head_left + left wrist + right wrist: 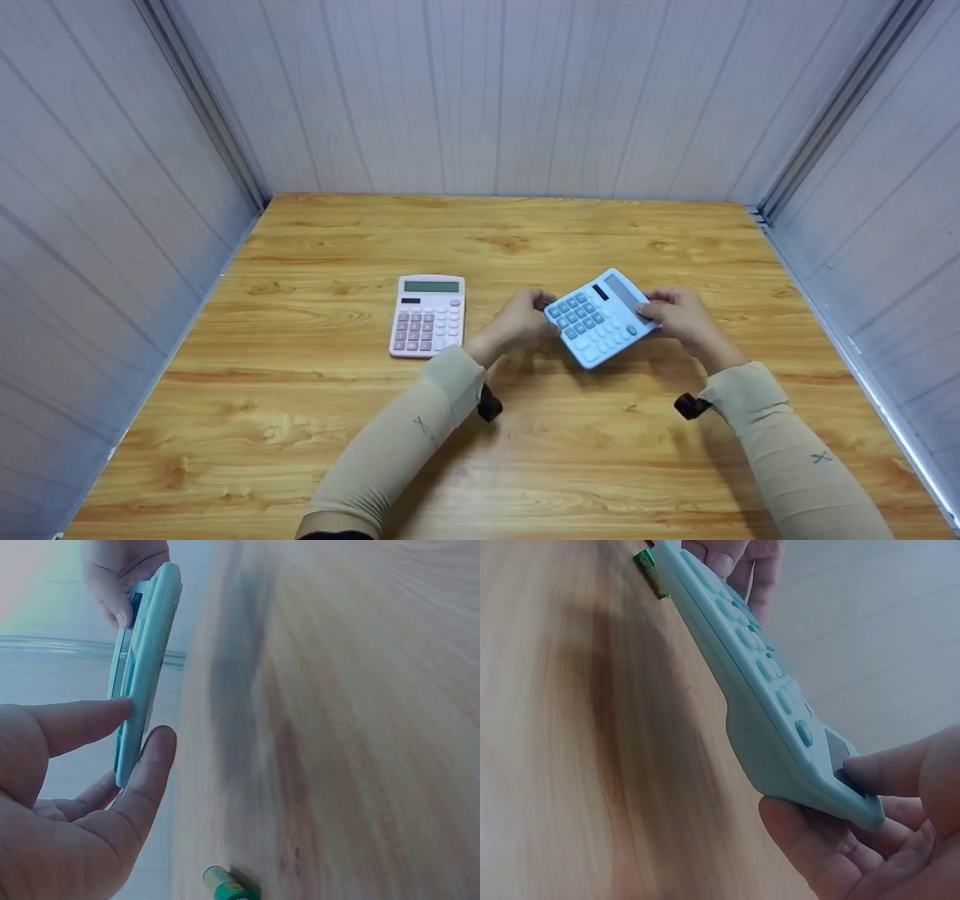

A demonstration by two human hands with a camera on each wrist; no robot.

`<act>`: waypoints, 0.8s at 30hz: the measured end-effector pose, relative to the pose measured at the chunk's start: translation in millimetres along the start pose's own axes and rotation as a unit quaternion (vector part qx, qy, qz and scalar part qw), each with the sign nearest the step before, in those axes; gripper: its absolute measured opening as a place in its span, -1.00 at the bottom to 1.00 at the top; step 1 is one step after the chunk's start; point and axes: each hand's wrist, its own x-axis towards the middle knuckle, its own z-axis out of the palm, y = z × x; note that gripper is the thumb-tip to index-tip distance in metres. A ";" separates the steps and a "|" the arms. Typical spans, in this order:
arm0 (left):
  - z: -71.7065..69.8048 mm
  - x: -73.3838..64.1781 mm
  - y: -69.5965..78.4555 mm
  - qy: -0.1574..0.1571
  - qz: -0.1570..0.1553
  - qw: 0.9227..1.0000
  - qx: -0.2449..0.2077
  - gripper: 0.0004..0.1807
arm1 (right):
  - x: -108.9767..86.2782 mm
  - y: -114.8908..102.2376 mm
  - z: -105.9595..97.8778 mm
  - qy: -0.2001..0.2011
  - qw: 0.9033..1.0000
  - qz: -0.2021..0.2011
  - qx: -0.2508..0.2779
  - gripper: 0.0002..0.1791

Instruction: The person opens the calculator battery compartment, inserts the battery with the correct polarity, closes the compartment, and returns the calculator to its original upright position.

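Pale walls [472,97] are set around a wooden table [585,465], above which a blue calculator [598,319] is held tilted, pinched at opposite sides by left hand [523,317] and right hand [681,319]. A pink calculator [429,316] is laid flat to its left, a green battery [223,882] loose on the table. Lifting appears done, setting down not yet; what else is left cannot be told

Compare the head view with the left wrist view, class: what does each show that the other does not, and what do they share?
Only the head view: the pink calculator and the beige sleeves. Only the left wrist view: a green battery. Both: the blue calculator, held between the left hand and the right hand, and the wooden tabletop.
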 end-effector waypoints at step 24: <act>-28.9 -5.0 -1.4 -0.003 -0.002 0.982 -0.189 -0.32 | -11.4 -16.6 35.6 0.031 0.992 -0.018 0.125 -0.54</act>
